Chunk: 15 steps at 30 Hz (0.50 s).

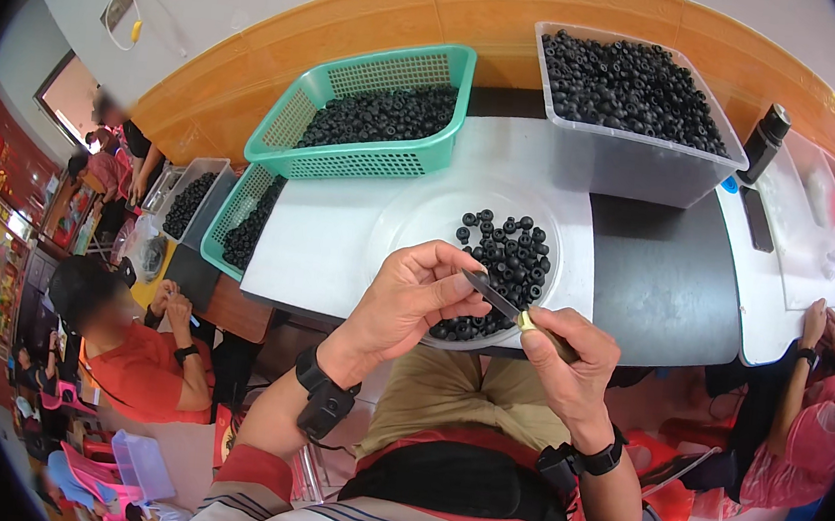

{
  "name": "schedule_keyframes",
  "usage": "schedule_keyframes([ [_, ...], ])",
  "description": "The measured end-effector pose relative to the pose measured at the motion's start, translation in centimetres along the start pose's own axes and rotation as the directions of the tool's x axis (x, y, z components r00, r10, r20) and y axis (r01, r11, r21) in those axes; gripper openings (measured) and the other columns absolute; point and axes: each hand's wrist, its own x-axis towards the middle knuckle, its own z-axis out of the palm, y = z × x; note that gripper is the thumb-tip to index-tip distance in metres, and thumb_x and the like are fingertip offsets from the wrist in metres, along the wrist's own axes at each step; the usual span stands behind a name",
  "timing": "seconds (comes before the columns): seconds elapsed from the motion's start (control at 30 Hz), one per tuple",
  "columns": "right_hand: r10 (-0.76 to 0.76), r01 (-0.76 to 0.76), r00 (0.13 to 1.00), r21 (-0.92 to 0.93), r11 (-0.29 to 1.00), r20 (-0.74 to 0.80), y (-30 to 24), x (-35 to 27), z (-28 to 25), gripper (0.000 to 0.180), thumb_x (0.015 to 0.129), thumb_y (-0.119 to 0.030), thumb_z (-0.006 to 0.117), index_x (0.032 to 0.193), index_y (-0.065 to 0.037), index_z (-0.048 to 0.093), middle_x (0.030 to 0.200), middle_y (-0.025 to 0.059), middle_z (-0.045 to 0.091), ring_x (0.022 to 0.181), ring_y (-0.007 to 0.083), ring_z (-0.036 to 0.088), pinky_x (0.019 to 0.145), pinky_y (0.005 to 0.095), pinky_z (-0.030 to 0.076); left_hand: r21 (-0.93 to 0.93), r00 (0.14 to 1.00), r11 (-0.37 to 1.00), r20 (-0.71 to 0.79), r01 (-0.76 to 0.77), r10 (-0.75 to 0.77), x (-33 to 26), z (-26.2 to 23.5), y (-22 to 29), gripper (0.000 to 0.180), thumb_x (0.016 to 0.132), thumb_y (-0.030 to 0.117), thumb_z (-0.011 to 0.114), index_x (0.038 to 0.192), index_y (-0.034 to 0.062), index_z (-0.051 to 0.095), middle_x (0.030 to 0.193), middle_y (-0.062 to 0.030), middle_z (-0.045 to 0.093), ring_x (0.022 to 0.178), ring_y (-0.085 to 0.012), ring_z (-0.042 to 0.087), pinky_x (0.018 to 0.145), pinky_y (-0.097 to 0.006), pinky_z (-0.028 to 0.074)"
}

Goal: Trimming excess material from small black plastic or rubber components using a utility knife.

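My left hand (404,294) is closed, thumb and forefinger pinching a small round black piece (480,276) that is mostly hidden. In my right hand (577,361) is a knife (494,297) with a pale handle. Its narrow blade points up and left, its tip against the pinched piece. Under both hands lies a round whitish tray (397,208), holding a heap of small black ring-like pieces (518,255) with holes. They look like rubber or plastic.
A green basket (357,162) and a clear bin (638,166), both full of black pieces, stand behind the tray. A black bottle (765,143) and a phone (756,219) are at right. People sit at both sides; the left one wears an orange shirt (151,370).
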Motion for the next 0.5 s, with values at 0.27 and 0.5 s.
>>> schedule_keyframes([
  [0.27,-0.102,0.102,0.995,-0.056,0.993,-0.012,-0.4,0.0,0.0,0.021,0.083,-0.002,0.075,0.103,0.000,0.071,0.081,0.0116,0.070,0.067,0.0166,0.065,0.061,0.0260,0.049,-0.110,0.999,0.993,0.007,-0.052,0.053,-1.0,0.5,-1.0,0.013,0.095,0.005,0.062,0.106,-0.0006,0.062,0.106,-0.0149,0.066,0.094,-0.0216,0.069,0.085,-0.035,0.061],
  [0.5,0.101,-0.115,0.954,-0.031,0.993,-0.283,1.0,-0.6,-1.3,0.017,0.084,-0.002,0.075,0.101,0.003,0.072,0.080,0.0118,0.069,0.065,0.0148,0.062,0.060,0.0247,0.047,-0.109,0.967,0.969,0.108,-0.220,0.232,-2.2,2.4,-0.3,0.016,0.091,0.013,0.070,0.102,0.0055,0.062,0.094,-0.0170,0.061,0.079,-0.0209,0.061,0.078,-0.035,0.062],
])
